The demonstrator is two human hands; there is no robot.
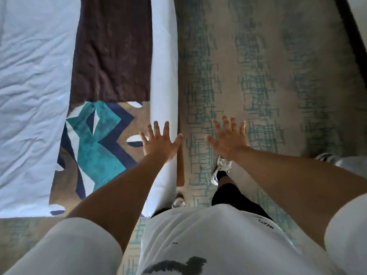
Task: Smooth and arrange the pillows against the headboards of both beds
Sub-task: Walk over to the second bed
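Both your hands are out in front of you with fingers spread wide and nothing in them. Your left hand point(159, 143) hangs over the foot corner of the bed point(33, 80), right above the white rolled edge of the mattress point(163, 76), though I can't tell if it's actually touching. Your right hand point(230, 138) hovers over the carpet point(268, 76) in the aisle, well clear of any bedding. My guess is they're spread like that because you're walking with your arms held out ready, not because you're working on anything yet.

Going outward from the left hand: the patterned teal, navy and tan bed runner point(97, 147) lies across the foot of the bed, with a dark brown stretch point(111, 50) of it further along. Beyond that is the white duvet point(29, 96), pretty wrinkled. Down below you've got white sneakers point(221, 169) on the carpet, one foot forward.

The pillows aren't in view at all, and neither is a headboard, so you're at the wrong end of the bed for the job. I'd say it hasn't really started from here.

Only readable writing is small black print on your white shirt point(208, 235), upside down from this angle. It looks like "HEIGHTS" but I wouldn't swear to it.
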